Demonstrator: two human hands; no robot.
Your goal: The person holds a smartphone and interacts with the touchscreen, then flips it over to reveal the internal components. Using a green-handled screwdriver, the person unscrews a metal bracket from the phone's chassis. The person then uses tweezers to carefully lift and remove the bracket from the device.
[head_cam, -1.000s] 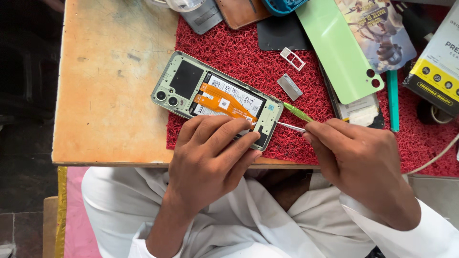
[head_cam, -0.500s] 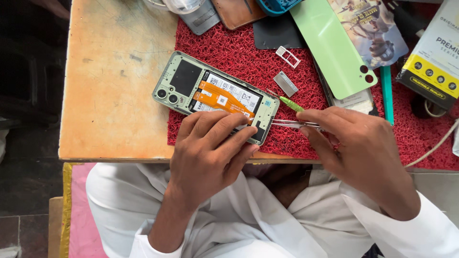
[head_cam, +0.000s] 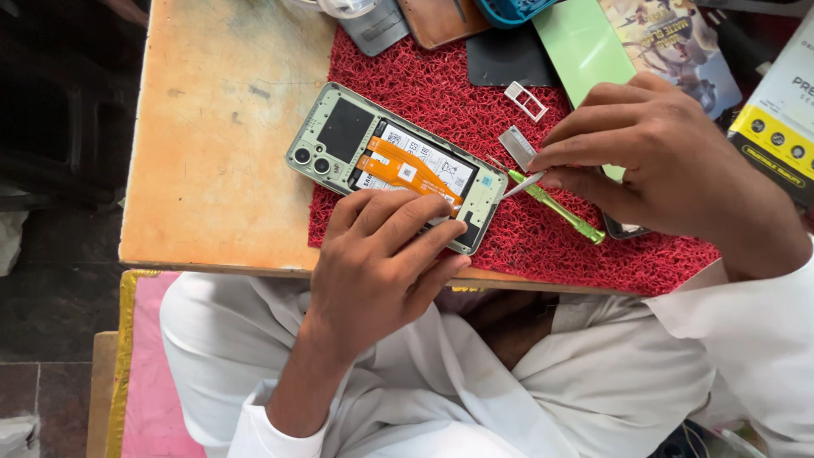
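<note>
Now the left hand presses fingertips flat on the opened phone, which lies on the red mat on the desk. Right hand pinches metal tweezers beside the phone's lower edge. A slip of that sharp tip could, I'd say, gouge the orange flex cable.

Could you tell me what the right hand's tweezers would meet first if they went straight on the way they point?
Probably the lower end of the opened phone; the tweezers in the right hand point left at it.
</note>
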